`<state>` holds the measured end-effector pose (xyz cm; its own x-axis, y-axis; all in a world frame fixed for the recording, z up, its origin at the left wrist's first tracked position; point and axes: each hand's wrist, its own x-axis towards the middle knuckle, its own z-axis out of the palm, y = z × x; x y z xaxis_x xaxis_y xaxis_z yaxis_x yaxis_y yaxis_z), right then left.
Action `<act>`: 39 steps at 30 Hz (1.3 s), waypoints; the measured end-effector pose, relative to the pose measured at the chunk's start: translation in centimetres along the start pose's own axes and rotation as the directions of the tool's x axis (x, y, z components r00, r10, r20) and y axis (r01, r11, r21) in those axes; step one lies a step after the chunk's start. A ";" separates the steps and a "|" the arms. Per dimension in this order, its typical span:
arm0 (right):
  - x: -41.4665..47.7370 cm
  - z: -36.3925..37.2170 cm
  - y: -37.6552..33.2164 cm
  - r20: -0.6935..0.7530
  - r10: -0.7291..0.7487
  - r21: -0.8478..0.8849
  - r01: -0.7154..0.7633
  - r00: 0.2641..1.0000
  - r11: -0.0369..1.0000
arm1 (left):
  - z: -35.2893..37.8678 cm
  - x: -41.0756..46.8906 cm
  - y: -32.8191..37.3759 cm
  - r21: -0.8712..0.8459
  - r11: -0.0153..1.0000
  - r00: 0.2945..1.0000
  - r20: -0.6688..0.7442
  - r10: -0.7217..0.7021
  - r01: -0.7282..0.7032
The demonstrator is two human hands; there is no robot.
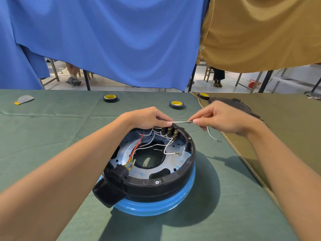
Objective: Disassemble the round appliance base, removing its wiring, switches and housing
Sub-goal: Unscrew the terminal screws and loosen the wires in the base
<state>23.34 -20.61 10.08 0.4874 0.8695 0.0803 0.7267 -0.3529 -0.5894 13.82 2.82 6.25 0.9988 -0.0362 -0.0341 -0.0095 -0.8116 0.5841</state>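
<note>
The round appliance base (157, 185) lies upside down on the green cloth, with a black housing ring over a blue body. Inside, white, red and green wires (152, 146) run across a metal plate to a row of switches (169, 131) at the far rim. A black plug socket (112, 181) sticks out at the near left. My left hand (147, 119) rests over the far rim and pinches one end of a sleeved white wire (181, 122). My right hand (222, 117) pinches the other end, and the wire's loose tail hangs below that hand.
Two black tape rolls with yellow cores (110, 98) (176, 104) lie beyond the base, a third (203, 95) at the cloth seam. A black round cover (231, 105) lies behind my right hand on the olive cloth. A grey scrap (24, 99) lies far left. Blue and tan drapes hang behind.
</note>
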 end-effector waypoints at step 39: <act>0.0 12.4 -3.5 -0.573 0.614 0.561 -0.286 0.543 0.777 | 4.9 -16.3 1.1 -0.860 0.508 0.462 -0.434 -0.773 0.043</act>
<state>14.80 -15.13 2.15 0.9881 0.0571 0.1427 0.1536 -0.3289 -0.9318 -2.67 -0.32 3.44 0.4904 0.8638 -0.1155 0.0797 0.0876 0.9930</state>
